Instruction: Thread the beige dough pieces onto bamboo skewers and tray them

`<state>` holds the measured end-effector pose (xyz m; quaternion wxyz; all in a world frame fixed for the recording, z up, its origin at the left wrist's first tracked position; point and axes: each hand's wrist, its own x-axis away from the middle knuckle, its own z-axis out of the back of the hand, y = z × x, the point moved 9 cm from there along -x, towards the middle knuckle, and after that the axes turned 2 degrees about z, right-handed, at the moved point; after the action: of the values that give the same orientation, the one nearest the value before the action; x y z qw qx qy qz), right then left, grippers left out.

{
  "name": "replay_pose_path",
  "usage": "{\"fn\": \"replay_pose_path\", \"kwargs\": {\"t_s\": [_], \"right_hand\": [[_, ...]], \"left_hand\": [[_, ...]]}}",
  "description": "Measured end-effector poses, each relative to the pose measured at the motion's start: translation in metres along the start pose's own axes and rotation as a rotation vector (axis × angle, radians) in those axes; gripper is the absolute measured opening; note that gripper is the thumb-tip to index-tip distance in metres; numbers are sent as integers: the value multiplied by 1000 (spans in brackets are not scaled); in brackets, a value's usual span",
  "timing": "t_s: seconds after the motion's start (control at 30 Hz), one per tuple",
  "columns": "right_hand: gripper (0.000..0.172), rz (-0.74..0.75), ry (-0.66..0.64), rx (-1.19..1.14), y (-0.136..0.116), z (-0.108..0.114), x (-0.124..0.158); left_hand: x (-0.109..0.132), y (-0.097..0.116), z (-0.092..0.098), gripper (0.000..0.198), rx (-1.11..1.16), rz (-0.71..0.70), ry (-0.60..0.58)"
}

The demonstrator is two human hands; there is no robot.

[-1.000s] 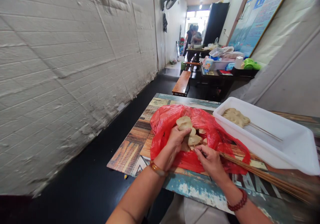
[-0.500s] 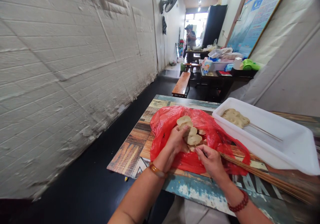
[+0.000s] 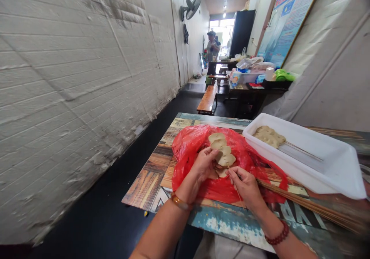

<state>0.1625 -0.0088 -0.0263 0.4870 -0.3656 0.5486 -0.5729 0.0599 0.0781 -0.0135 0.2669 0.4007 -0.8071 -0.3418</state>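
My left hand (image 3: pixel 204 162) grips a row of flat, round-edged beige slices (image 3: pixel 227 159), its thumb lying over them. A thin wooden skewer (image 3: pixel 239 196) enters the lowest slice of the row. My right hand (image 3: pixel 245 182) pinches that skewer just below the slices, and its lower end sticks out under the fingers. Both hands are over an opened red plastic bag (image 3: pixel 186 145), where more beige pieces lie partly hidden beneath them. A bundle of bare skewers (image 3: pixel 312 204) rests on the table to the right of my right hand.
A white plastic tray (image 3: pixel 332 174) at the right holds skewered beige slices (image 3: pixel 267 136). The patterned table (image 3: pixel 144 185) carries everything. Beyond it are a wooden bench (image 3: pixel 207 98), a cluttered second table (image 3: pixel 245 89) and a person (image 3: pixel 213 47) standing far back. A white wall (image 3: pixel 86 78) runs along the left.
The row of slices is now more upright and spread, showing more of its faces. More skewer shows below my right hand. The view has shifted slightly, and the distant person has turned.
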Motion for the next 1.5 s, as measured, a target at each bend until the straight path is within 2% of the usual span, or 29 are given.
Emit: {"fn": "replay_pose_path", "kwargs": {"t_s": [0.1,0.37,0.53,0.67,0.8,0.9,1.1,1.23,1.33,1.4,1.5], "right_hand": [[37,-3,-13,2,2,-2,0],[36,22,-85,87,3,-12,2],[36,20,-65,70,2,-9,2],[37,14,-60,52,1,-8,2],[37,32,-102,49,0,-11,2],[36,42,-79,77,1,-10,0],[30,170,-15,218,-17,-4,-5],[26,227,63,291,-35,11,-7],[28,290,113,351,-57,34,-3],[28,337,148,424,-74,58,-2],[29,360,196,531,-96,109,-10]], "left_hand": [[-1,-3,1,47,-20,-23,20],[2,7,14,37,-77,-136,174],[4,12,3,43,-84,-122,74],[6,24,7,39,50,-149,89],[8,28,6,33,182,-94,80],[10,30,-4,34,165,-63,-2],[5,30,-6,31,152,-43,-64],[-1,32,-7,32,103,-63,-132],[-1,32,-7,35,80,-55,-151],[-1,32,-6,38,68,-41,-144],[0,31,-5,44,36,-23,-147]]}}
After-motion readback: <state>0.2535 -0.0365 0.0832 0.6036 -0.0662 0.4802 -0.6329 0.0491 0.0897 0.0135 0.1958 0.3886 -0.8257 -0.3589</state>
